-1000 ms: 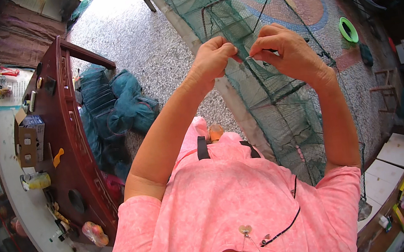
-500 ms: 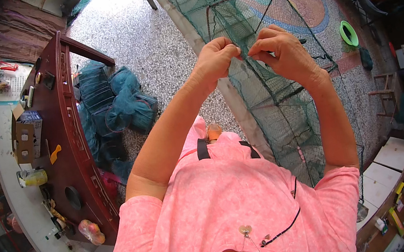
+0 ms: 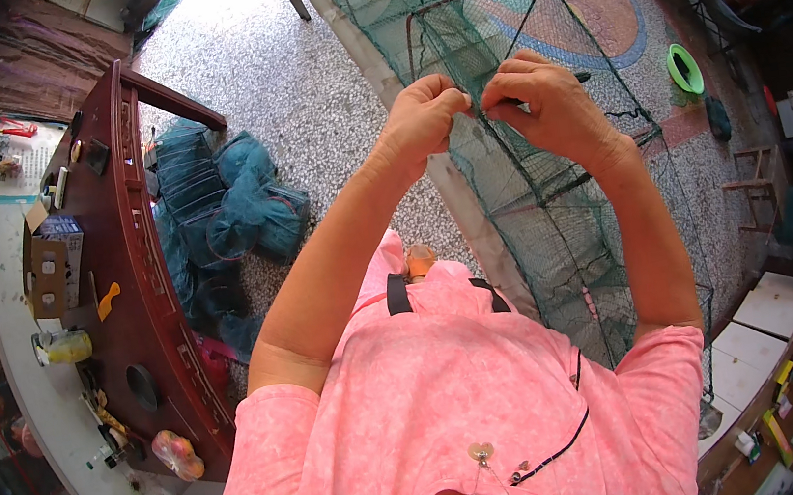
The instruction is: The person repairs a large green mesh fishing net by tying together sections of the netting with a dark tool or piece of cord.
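Green mesh netting on a black wire frame, a long net trap (image 3: 556,178), stretches away in front of me. Over its near left edge, my left hand (image 3: 424,117) is closed, thumb and forefinger pinched on what looks like the netting or its cord. My right hand (image 3: 545,105) is closed just beside it, the fingertips of both almost meeting. From behind the right hand's knuckles pokes the end of a dark green, slender object (image 3: 582,77); the rest is hidden by the hand. Any thread between the fingers is too fine to make out.
Folded blue-green nets (image 3: 247,201) lie on the speckled floor to my left, beside a dark red wooden table (image 3: 161,306) holding a box and small items. At right are a green basin (image 3: 684,69), a small wooden stool (image 3: 753,184) and a shelf with white boxes (image 3: 750,343).
My right hand has shifted slightly left toward the left hand and turned a little, its fingers closing in. My left hand holds nearly still.
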`<state>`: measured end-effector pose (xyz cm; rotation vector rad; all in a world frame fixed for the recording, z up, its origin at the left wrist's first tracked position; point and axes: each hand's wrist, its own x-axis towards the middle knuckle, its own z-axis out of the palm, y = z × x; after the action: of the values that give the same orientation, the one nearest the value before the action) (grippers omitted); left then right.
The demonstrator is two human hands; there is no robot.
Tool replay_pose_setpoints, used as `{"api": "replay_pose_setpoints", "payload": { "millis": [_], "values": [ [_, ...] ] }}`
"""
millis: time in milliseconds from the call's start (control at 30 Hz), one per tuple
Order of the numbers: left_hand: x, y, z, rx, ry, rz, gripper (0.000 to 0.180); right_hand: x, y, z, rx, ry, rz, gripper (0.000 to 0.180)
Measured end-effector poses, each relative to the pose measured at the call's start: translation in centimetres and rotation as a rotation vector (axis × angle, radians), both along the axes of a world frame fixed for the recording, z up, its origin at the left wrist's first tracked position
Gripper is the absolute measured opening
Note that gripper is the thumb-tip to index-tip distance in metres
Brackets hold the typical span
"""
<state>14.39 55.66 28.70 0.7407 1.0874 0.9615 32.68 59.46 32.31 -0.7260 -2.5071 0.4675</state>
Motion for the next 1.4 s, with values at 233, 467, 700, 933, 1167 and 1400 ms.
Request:
{"api": "replay_pose_setpoints", "payload": {
  "millis": [233,467,700,933,1167,1400],
  "values": [
    [-0.9,0.5,-1.1,-0.034,-0.213,-0.013,0.007,-2.0,-0.7,-0.5,-0.177,0.17,0.032,0.015],
    [-0.2,0.4,-2.4,-0.029,-0.481,0.006,0.01,-2.0,-1.1,-0.4,0.102,0.056,0.054,0.011],
    [2.6,0.4,-6.8,0.033,-0.741,0.113,0.019,-5.8,-4.5,1.4,0.149,0.21,0.23,0.011],
    [3.7,-1.4,-6.2,0.72,0.374,0.2,0.04,-6.4,-6.1,8.1,-0.456,0.707,0.301,0.006],
    [1.7,-4.1,1.4,0.919,0.7,0.081,0.037,-2.1,-3.3,11.4,-0.433,0.883,0.211,0.023],
    [-0.2,-1.9,0.8,0.629,0.245,0.017,0.013,4.5,-3.2,16.5,-0.69,1.023,0.435,0.016]
  ]
}}
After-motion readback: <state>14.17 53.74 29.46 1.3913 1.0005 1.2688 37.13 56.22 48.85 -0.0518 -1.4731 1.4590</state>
